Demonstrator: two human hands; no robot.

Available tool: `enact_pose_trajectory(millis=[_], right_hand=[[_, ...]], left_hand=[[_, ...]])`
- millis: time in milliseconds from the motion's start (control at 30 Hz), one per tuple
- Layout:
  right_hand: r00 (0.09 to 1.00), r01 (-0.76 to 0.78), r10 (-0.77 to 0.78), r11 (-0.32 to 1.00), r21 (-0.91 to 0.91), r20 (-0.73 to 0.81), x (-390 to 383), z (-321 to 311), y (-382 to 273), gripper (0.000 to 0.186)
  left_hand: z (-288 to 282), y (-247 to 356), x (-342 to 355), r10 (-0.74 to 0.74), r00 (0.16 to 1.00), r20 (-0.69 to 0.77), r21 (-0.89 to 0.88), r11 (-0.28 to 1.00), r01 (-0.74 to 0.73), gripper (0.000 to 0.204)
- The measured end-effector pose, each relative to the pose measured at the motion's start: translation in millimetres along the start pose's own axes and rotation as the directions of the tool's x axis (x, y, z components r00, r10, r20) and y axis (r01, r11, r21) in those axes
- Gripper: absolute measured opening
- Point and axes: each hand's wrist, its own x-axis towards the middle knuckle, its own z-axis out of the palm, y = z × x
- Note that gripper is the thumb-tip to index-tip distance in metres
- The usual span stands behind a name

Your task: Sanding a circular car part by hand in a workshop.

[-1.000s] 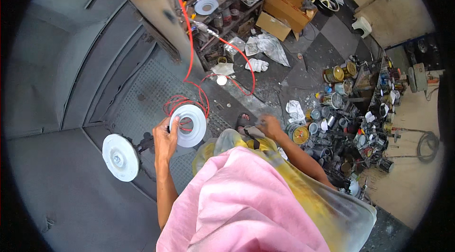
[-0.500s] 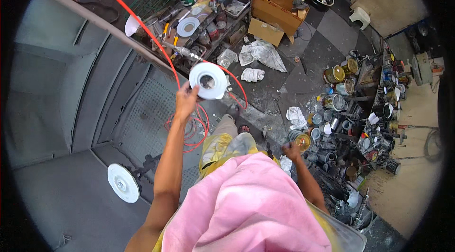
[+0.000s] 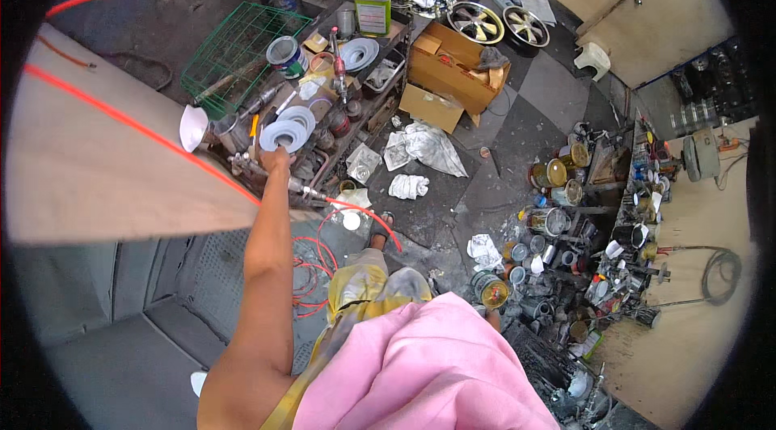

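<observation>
My left arm reaches out over the cluttered workbench. At its end my left hand grips the near rim of a white ring-shaped disc with a round hole in the middle. That disc partly overlaps a similar pale ring on the bench; I cannot tell whether they touch. Just beside the hand lies a metal air tool with a red hose. Of my right hand only a sliver of skin shows past the pink cloth, near a can with amber contents; its fingers are hidden.
An orange-red hose runs across the pale panel at left. A green wire rack, a paint can and another round disc crowd the bench. An open cardboard box, white rags and many cans lie to the right.
My left hand has carried the white ring-shaped disc forward and left to the bench. The view has shifted toward the bench, and my right hand has slipped almost wholly behind the pink cloth.
</observation>
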Motion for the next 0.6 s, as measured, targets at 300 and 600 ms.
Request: enact_pose_trajectory(millis=[300, 600], right_hand=[[0.999, 0.039, -0.028, 0.886, 0.462, -0.032, 18, -33, -160, 0.019], [0.987, -0.018, 0.035, 0.994, 0.108, -0.154, -23, -13, -99, 0.031]], left_hand=[[61, 55, -2, 0.674, 0.701, 0.232, 0.735, 0.351, -0.580, 0.047], [280, 119, 60, 0.516, 0.389, 0.763, 0.360, 0.160, -0.919, 0.060]])
